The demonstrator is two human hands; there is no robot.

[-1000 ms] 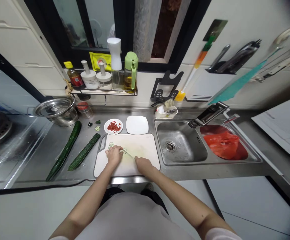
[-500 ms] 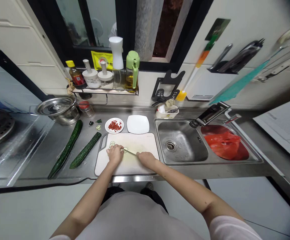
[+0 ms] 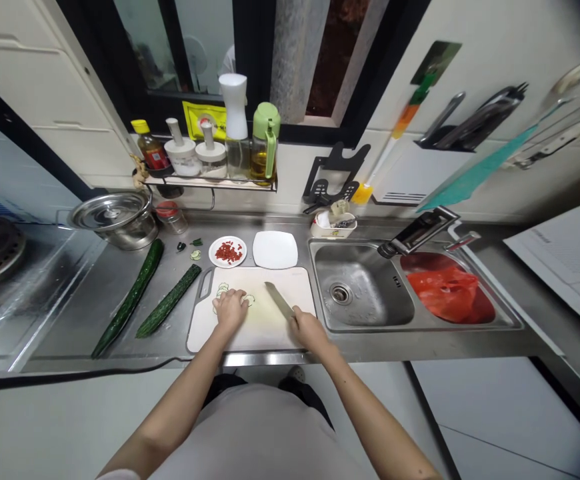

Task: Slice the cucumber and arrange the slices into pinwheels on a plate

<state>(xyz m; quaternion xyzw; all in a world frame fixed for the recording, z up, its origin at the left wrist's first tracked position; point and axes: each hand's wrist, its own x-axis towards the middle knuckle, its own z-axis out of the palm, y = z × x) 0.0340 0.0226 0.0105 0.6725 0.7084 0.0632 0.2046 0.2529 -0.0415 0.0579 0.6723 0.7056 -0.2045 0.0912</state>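
My right hand [image 3: 309, 328] grips the handle of a kitchen knife [image 3: 279, 299]. The blade points up and to the left over the white cutting board [image 3: 270, 337], apart from the slices. My left hand [image 3: 231, 309] rests on the left part of the board, its bent fingers pressing on cucumber slices [image 3: 223, 289]. Pale slices show beyond its fingertips and to its right; what lies under the palm is hidden. Left of the board lie a cut cucumber [image 3: 169, 301] and a longer whole cucumber [image 3: 131, 297].
Behind the board stand a small plate of chopped red pieces [image 3: 228, 252] and a white square plate [image 3: 275, 249]. The sink [image 3: 370, 317] is on the right, with a red bag [image 3: 445, 293] in its second basin. A lidded steel pot [image 3: 120, 223] stands back left.
My right hand has drawn the knife right and toward me, away from the slices, and turned the blade upward. My left hand has stayed nearly in place on the slices.
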